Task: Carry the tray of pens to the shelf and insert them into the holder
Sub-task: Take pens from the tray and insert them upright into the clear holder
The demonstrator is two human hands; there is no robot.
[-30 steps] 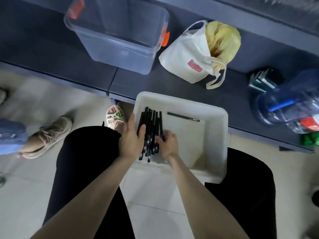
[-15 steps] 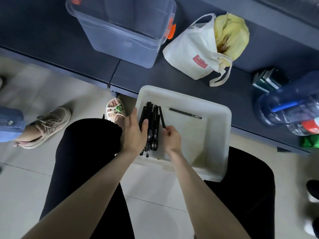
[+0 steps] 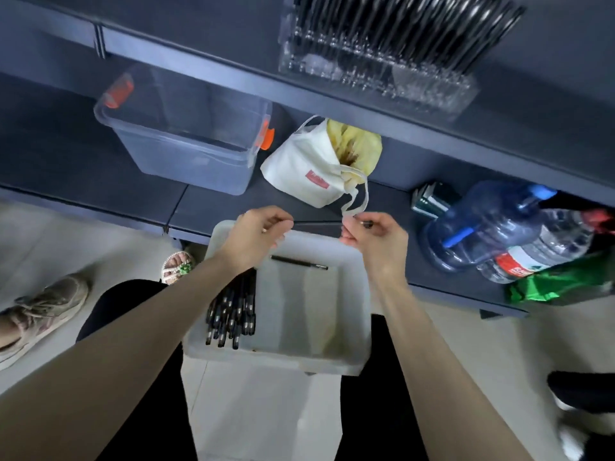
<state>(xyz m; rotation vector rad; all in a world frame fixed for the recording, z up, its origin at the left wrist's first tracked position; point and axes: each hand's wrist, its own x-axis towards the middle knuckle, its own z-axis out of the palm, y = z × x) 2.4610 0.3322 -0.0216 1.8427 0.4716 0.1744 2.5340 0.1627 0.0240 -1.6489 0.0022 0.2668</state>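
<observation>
Over the far rim of the white tray [image 3: 363,296], the person is holding a single black pen [image 3: 317,223] level between both hands: the left hand [image 3: 256,231] is pinching one end with curled fingers, and the right hand [image 3: 377,236] is gripping the other end, fingers bent round it, with the pen's tip poking out just past them. Below the hands the tray is lying across the person's black-clad knees, its far rim close to the edge of the lower shelf [image 3: 83,181]. A bundle of black pens [image 3: 233,314] is sitting along the tray's left wall, and one loose pen [image 3: 299,262] is lying crosswise near the far end, apart from the bundle. Up on the higher shelf [image 3: 199,34] a clear holder [image 3: 376,74] is standing with a row of dark pens in it (too blurred to count). On the lower shelf a clear storage box [image 3: 186,144] with orange clips is sitting to the left, a white tote bag [image 3: 304,173] with something yellow inside is slumping just behind the hands, and a blue water jug [image 3: 482,224] is lying beside a bottle with a red label [image 3: 539,251]. Someone else's tan shoe [image 3: 43,304] is showing on the tiled floor at the left.
</observation>
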